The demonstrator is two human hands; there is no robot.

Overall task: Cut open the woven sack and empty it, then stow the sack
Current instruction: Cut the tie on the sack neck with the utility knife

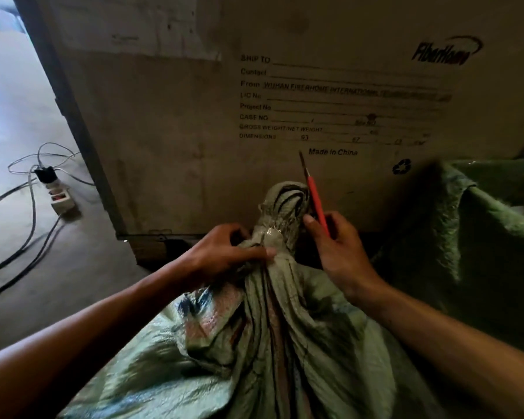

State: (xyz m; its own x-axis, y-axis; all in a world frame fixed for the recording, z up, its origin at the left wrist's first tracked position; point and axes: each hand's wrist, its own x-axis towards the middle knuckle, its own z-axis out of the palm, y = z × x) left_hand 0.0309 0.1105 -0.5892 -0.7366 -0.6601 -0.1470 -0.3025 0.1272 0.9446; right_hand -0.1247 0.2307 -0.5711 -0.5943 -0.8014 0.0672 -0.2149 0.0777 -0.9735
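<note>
A full pale green woven sack [254, 343] stands in front of me. Its mouth is gathered into a tied, taped neck [280, 216]. My left hand [224, 252] grips the bunched fabric just left of that neck. My right hand [336, 243] is closed around a slim red-handled knife [315, 201], whose thin blade points up and away beside the right of the neck. The blade tip shows against the crate behind. The sack's contents are hidden.
A large wooden shipping crate [194, 116] with printed labels stands right behind the sack. Another dark green woven sack [481, 222], open, lies at the right. On the concrete floor at left sit a power strip [59, 198] and trailing black cables [18, 237].
</note>
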